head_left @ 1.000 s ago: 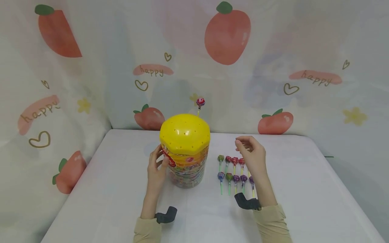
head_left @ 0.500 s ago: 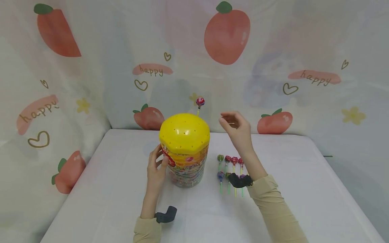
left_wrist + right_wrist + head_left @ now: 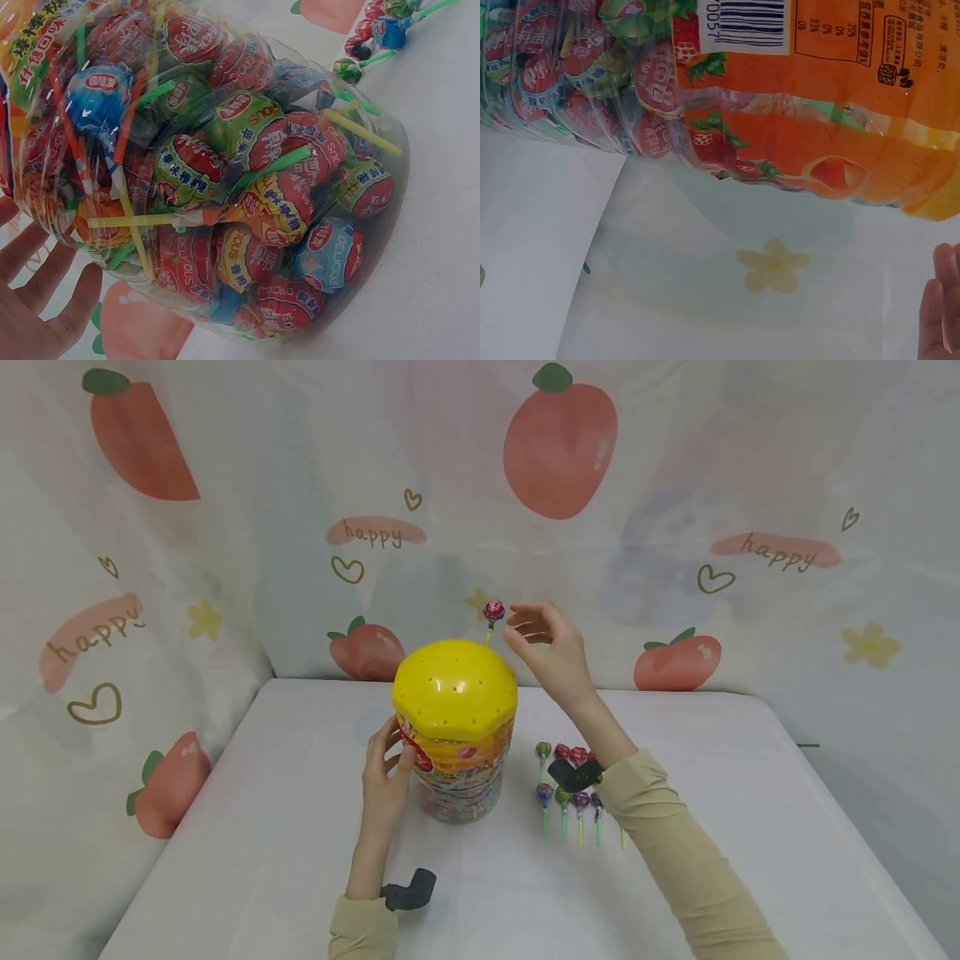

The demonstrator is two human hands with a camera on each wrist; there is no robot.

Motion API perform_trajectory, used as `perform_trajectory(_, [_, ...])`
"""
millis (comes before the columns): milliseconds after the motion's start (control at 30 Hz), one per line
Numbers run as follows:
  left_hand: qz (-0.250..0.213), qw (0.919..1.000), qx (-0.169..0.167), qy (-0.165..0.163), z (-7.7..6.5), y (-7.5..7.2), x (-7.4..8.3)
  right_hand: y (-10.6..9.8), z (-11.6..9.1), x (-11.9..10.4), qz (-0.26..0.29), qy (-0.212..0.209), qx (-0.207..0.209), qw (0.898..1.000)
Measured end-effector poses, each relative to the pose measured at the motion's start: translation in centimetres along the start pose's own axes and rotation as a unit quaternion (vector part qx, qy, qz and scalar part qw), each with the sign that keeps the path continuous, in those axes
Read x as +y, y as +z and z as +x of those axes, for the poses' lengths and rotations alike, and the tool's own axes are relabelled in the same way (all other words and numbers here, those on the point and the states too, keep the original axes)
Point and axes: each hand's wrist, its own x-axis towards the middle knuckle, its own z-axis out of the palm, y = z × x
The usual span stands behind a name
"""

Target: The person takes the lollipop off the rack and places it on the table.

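A big clear jar of lollipops [image 3: 461, 789] with a yellow domed lid [image 3: 453, 685] stands upright on the table. My left hand [image 3: 386, 781] holds the jar's left side, thumb toward the front and fingers behind; part of this hand [image 3: 45, 300] shows in the left wrist view. One red-wrapped lollipop [image 3: 493, 611] sticks up at the lid's back right, its lower stick hidden. Just right of it is my right hand [image 3: 551, 652], thumb and bent fingers apart around a gap that holds nothing. Fingertips of the right hand [image 3: 946, 300] appear at the right wrist view's edge.
Two rows of lollipops [image 3: 563, 796] lie on the white table [image 3: 262, 860] right of the jar, partly covered by my right forearm [image 3: 675, 835]. Small holes dot the lid. A patterned curtain [image 3: 450, 460] hangs behind the table.
My right hand has risen from above the lollipop rows and moved left, to beside the upright lollipop. My left hand and the jar have stayed in place.
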Motion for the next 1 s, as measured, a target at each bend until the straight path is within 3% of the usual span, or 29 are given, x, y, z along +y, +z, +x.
perform_trajectory(233, [0.000, 1.0000, 0.000, -0.001, 0.0, -0.1, -0.2, 0.9, 0.8, -0.3, -0.007, -0.002, -0.013, 1.000])
perform_trajectory(600, [0.002, 0.9999, 0.000, 0.016, 0.1, 0.0, -0.4, 1.8, 1.4, -1.0, 0.011, -0.011, 0.011, 1.000])
perform_trajectory(833, [0.000, 0.9998, 0.008, 0.017, 0.9, 0.5, -3.8, 1.9, 1.5, -1.2, 0.011, -0.006, 0.021, 1.000])
perform_trajectory(1000, [-0.004, 0.9996, 0.009, 0.026, 1.0, 0.4, -4.4, 1.6, 1.6, -1.5, 0.011, -0.016, 0.034, 0.999])
